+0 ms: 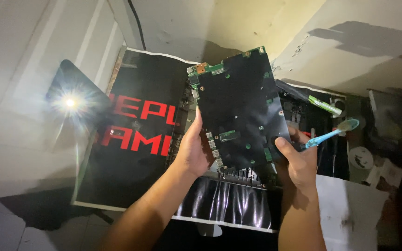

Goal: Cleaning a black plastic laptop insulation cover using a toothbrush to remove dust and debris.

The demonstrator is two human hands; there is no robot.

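Note:
A large circuit board, covered with a black sheet and showing green edges and small connectors, is held up tilted in front of me. My left hand grips its left edge, thumb on the front. My right hand supports the lower right corner with the thumb pressed on the black face. The same hand also holds a light blue toothbrush, whose bristled head points up and to the right, away from the board.
A black mat with red lettering lies below, beside an opened device chassis. A bright lamp glares at the left. A green-tipped tool, a white round item and clutter sit at the right by white paper.

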